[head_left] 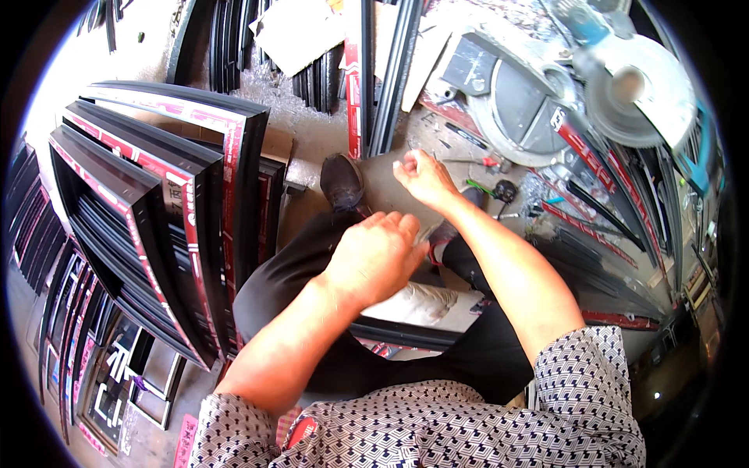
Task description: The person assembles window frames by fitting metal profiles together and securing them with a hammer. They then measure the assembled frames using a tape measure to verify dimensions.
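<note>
My left hand (376,256) is over my lap, back of the hand up, its fingers curled downward and slightly blurred. Whatever it may hold is hidden under it. Farther out and to the right, my right hand (427,181) is raised with fingers bent in and thumb against them; anything in that pinch is too small to name. The two hands are apart. Below them, across my legs, lies a dark profile bar (409,334), next to a whitish wrapped bundle (417,303). My dark shoe (342,181) stands on the floor beyond my left hand.
Dark frames (168,210) with red and white film stand close at my left. A mitre saw (515,101) with a round blade guard (636,90) is at the far right. Upright profile bars (390,78) stand ahead. Loose strips and a green-black tool (503,189) lie at right.
</note>
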Demonstrator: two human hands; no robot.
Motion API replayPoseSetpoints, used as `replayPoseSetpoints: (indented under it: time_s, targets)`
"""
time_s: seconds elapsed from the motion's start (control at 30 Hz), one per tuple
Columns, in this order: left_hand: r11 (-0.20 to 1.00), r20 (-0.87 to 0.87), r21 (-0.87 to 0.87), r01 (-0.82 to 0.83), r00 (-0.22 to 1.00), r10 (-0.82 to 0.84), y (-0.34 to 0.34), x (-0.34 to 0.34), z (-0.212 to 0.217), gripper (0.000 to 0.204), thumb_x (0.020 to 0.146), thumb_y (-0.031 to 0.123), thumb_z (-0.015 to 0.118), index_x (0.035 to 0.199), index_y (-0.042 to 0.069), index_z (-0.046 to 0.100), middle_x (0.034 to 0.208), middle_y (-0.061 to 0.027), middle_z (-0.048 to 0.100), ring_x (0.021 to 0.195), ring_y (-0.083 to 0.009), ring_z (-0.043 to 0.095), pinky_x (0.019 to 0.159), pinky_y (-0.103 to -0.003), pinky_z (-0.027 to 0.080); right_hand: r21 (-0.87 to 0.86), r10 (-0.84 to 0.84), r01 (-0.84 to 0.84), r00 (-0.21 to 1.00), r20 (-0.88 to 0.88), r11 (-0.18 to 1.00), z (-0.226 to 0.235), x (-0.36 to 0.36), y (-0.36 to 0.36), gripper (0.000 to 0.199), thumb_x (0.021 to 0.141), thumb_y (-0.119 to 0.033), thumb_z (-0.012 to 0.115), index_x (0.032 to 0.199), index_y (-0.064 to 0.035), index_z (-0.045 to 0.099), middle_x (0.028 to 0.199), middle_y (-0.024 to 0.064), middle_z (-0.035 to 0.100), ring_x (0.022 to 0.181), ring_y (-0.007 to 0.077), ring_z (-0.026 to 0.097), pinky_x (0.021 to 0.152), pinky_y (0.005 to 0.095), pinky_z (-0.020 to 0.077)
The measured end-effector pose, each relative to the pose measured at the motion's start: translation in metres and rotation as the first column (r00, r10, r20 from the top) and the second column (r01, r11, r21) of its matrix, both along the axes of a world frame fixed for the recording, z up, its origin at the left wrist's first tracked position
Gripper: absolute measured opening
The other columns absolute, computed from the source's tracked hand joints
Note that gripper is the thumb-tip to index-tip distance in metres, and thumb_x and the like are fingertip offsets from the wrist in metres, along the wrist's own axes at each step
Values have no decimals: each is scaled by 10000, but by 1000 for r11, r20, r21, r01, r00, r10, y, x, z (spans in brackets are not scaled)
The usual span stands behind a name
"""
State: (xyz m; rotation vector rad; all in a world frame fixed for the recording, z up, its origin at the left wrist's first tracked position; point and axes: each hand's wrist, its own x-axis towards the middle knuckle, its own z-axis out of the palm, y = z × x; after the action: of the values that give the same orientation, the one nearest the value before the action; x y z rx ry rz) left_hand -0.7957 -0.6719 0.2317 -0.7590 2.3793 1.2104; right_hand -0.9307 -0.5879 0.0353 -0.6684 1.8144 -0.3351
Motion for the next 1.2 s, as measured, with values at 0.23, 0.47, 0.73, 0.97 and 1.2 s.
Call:
replayPoseSetpoints:
  time_s: [0.23,0.47,0.73,0.97,1.2]
  targets:
    - [998,-177,16,62,982,-58,-48,-1,30,392,884,312,778,1101,21,632,895,-108,613,845,-297,639,774,-400,531,93,-217,224,973,-79,970,-93,22,-59,721,883,-534,729,1250,77,625,1195,269,723,1163,380,695,982,453,540]
    - [986,-132,-162,37,989,-59,-47,31,53,496,792,285,836,1160,22,633,959,-91,601,851,-268,620,761,-377,517,18,-301,301,953,17,954,-120,24,-57,478,852,-410,778,1017,31,693,998,217,749,950,309,730,853,420,553]
    - [954,-196,-293,61,973,-123,-7,48,61,361,863,287,801,1025,38,596,903,-105,606,869,-288,645,797,-402,534,-334,-393,423,906,158,842,-46,13,-40,252,858,-192,754,977,-16,618,840,81,676,798,185,712,721,369,586]
    - [915,-206,-395,88,962,-181,10,54,42,360,963,363,706,995,15,622,929,-157,673,962,-337,700,879,-441,554,-414,-341,502,849,404,760,41,-4,-6,199,930,-107,714,1012,-26,551,891,81,693,701,164,689,650,334,591]
    - [913,-172,-407,41,978,-120,7,58,39,380,976,379,694,993,6,622,951,-178,691,990,-355,706,904,-451,561,-604,-226,287,958,177,743,92,0,2,183,887,-95,728,956,-51,565,805,8,635,681,91,612,623,293,522]
